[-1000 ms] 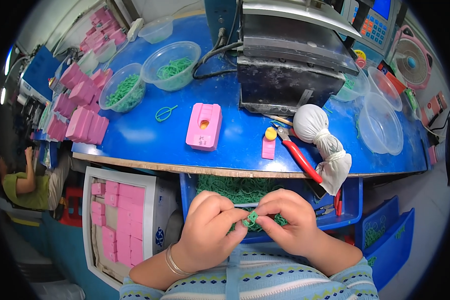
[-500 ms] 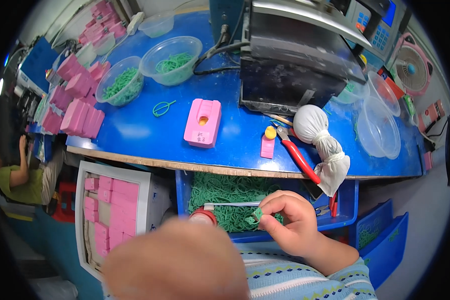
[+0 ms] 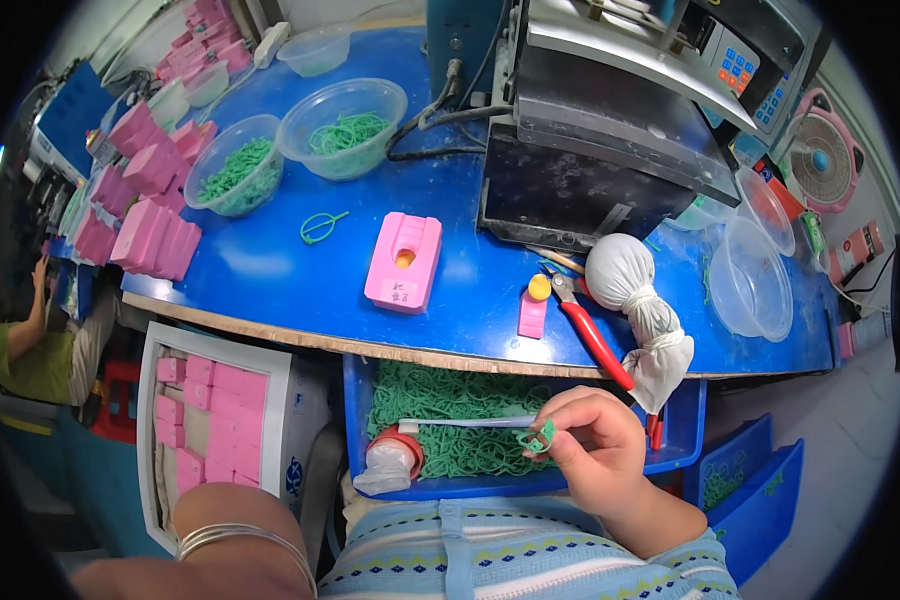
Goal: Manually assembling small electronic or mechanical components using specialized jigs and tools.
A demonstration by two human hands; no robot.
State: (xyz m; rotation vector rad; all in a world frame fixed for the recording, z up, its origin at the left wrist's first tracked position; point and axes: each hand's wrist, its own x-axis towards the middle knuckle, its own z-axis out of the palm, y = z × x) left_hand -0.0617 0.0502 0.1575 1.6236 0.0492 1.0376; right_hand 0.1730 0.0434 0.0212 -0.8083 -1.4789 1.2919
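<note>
My right hand (image 3: 600, 445) is over the blue tray, thumb and fingertips pinching a small looped green piece (image 3: 538, 440) that looks like a wax ring pattern. A toothbrush (image 3: 465, 423) with a pale handle lies across the tray, its right end hidden behind these fingers. Below it, the tray (image 3: 685, 445) is filled with tangled green pieces (image 3: 460, 385). At the lower left, my left hand (image 3: 235, 505) shows only its back above silver bangles; its fingers are hidden. Beside the tray's left end stands a red-rimmed container (image 3: 395, 460) with clear plastic on it.
On the blue table (image 3: 270, 300) lie a pink mould block (image 3: 405, 265), red-handled cutters (image 3: 595, 345), a tied white cloth bag (image 3: 620, 265) and bowls (image 3: 340, 165) of green pieces. A black machine (image 3: 590, 170) stands behind. A white box (image 3: 295, 400) holds pink blocks.
My left hand has swung down and left, uncovering the red-rimmed container. The right hand keeps its pinch on the green piece, now turned differently. The view has shifted slightly.
</note>
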